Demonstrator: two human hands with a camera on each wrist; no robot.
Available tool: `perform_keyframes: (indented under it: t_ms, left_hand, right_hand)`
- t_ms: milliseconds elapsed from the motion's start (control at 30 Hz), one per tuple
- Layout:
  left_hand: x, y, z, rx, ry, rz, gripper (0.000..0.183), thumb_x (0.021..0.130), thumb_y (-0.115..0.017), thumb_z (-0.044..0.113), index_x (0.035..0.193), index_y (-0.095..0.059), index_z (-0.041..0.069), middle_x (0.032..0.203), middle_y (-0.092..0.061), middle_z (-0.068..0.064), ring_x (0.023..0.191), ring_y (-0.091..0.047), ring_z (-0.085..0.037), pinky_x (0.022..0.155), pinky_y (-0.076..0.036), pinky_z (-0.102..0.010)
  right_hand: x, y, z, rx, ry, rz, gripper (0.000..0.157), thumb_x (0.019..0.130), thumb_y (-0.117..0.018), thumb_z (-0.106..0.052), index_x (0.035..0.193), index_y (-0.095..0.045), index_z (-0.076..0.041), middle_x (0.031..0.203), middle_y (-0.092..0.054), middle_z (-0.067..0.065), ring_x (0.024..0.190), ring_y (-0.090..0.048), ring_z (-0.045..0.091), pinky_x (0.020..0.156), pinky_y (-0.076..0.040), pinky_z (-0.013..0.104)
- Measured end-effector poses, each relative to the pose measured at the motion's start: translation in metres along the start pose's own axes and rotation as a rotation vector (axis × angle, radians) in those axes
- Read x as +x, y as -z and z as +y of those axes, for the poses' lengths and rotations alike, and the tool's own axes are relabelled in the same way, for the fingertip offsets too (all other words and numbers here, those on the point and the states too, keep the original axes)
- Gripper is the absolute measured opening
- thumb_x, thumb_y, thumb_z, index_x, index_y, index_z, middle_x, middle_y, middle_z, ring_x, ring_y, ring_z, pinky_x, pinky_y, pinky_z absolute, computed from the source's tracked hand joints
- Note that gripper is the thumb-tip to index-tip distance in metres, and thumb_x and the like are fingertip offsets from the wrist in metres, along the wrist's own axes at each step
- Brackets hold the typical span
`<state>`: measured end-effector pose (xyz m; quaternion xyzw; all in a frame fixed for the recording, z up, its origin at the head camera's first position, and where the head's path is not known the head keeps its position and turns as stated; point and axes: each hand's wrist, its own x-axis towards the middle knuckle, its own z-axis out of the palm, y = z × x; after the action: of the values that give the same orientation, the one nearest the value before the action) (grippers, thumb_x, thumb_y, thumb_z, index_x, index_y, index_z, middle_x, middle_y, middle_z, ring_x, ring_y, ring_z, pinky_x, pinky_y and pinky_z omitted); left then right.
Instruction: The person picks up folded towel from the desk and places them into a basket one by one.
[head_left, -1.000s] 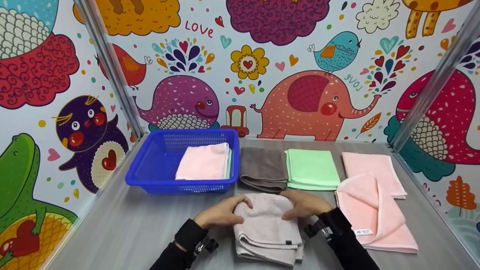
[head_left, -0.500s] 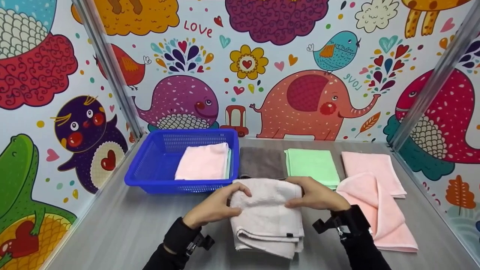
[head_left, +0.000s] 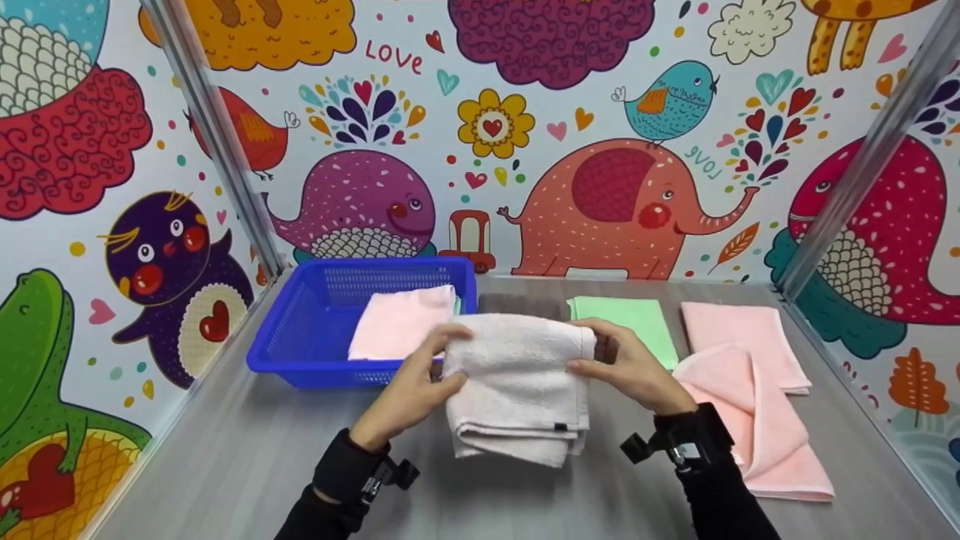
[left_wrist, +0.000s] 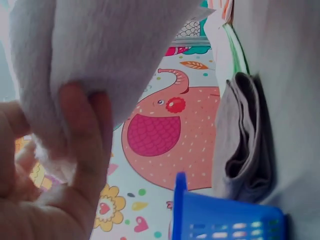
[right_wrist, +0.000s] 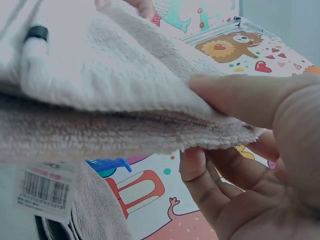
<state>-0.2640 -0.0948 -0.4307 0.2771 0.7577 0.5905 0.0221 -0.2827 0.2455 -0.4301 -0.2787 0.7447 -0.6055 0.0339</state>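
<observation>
A folded pale beige towel [head_left: 517, 375] hangs between both hands, lifted above the table. My left hand [head_left: 416, 382] pinches its left edge, thumb in front and fingers behind; the left wrist view shows the fingers [left_wrist: 82, 125] pressed on the cloth. At the opposite edge my right hand [head_left: 630, 367] grips the layers between thumb [right_wrist: 240, 95] and fingers underneath. A small black tab [head_left: 560, 427] shows near the towel's lower fold. In the right wrist view a barcode label [right_wrist: 45, 190] shows below the towel. Behind it lies a folded dark grey towel [head_left: 525, 304], partly hidden.
A blue plastic basket [head_left: 300, 366] at the back left holds a folded pink towel [head_left: 397, 322] with a light green one beside it. A green towel [head_left: 630, 322] lies right of the grey one. Two pink towels [head_left: 739, 337] overlap at the right, the nearer with a turned-back corner.
Both hands have raised the beige towel off the table and carried it away from the body, toward the basket and grey towel. It now covers part of the grey towel.
</observation>
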Motion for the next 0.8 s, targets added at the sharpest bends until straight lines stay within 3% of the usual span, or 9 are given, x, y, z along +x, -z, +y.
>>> perform_keyframes:
  t_ms: [100,233,333,433,567,633,800]
  left_hand:
    - [0.002,0.003,0.001,-0.061,-0.006,0.081,0.043,0.096,-0.058,-0.004,0.133,-0.044,0.013,0.131,-0.059,-0.022,0.104,-0.069,-0.028,0.078,-0.061,-0.035]
    - [0.004,0.009,0.000,0.052,-0.042,0.180,0.031,0.096,-0.054,-0.007,0.117,-0.063,0.013,0.115,-0.067,-0.010,0.101,-0.063,-0.017,0.088,-0.054,-0.029]
    - [0.005,0.015,-0.004,0.142,-0.040,0.241,0.033,0.098,-0.053,-0.007,0.108,-0.075,0.016,0.111,-0.070,-0.003,0.097,-0.059,-0.012,0.093,-0.049,-0.026]
    - [0.008,0.023,-0.008,0.153,-0.041,0.308,0.034,0.100,-0.052,-0.005,0.116,-0.076,0.013,0.119,-0.070,-0.004,0.096,-0.057,-0.012,0.090,-0.046,-0.022]
    - [0.011,0.032,-0.014,0.125,-0.055,0.359,0.041,0.094,-0.056,-0.009,0.129,-0.070,0.008,0.132,-0.062,-0.009,0.110,-0.055,-0.017,0.090,-0.047,-0.021]
    - [0.011,0.038,-0.015,0.132,-0.073,0.365,0.048,0.089,-0.058,-0.011,0.133,-0.067,0.007,0.138,-0.058,-0.011,0.122,-0.052,-0.021,0.099,-0.047,-0.026]
    - [0.011,0.053,-0.018,0.228,-0.156,0.411,0.056,0.086,-0.060,-0.013,0.138,-0.065,0.005,0.145,-0.052,-0.018,0.133,-0.048,-0.030,0.113,-0.039,-0.046]
  right_hand:
    - [0.007,-0.004,0.001,0.008,0.006,0.022,0.056,0.092,-0.076,-0.004,0.143,-0.054,0.001,0.117,-0.067,0.010,0.097,-0.069,0.016,0.081,-0.060,0.027]
    - [0.020,-0.010,0.001,0.021,0.020,0.042,0.058,0.092,-0.076,-0.005,0.146,-0.053,-0.002,0.121,-0.066,0.013,0.099,-0.069,0.019,0.082,-0.060,0.029]
    - [0.035,-0.017,0.001,0.054,0.027,0.070,0.059,0.093,-0.076,-0.005,0.147,-0.054,-0.005,0.123,-0.066,0.016,0.101,-0.070,0.022,0.082,-0.061,0.032]
    - [0.054,-0.024,-0.001,0.057,0.028,0.132,0.060,0.091,-0.077,-0.003,0.147,-0.053,-0.006,0.128,-0.067,0.018,0.106,-0.071,0.025,0.085,-0.061,0.035]
    - [0.080,-0.035,-0.007,0.012,0.025,0.224,0.056,0.090,-0.076,-0.001,0.141,-0.054,-0.006,0.129,-0.069,0.019,0.106,-0.072,0.027,0.085,-0.061,0.036]
    - [0.092,-0.039,-0.010,-0.029,0.026,0.257,0.052,0.090,-0.076,-0.001,0.137,-0.054,-0.006,0.126,-0.071,0.019,0.102,-0.072,0.027,0.084,-0.060,0.034]
    - [0.115,-0.047,-0.013,-0.086,0.029,0.295,0.044,0.091,-0.073,0.001,0.132,-0.057,-0.006,0.119,-0.073,0.017,0.095,-0.070,0.026,0.082,-0.057,0.031]
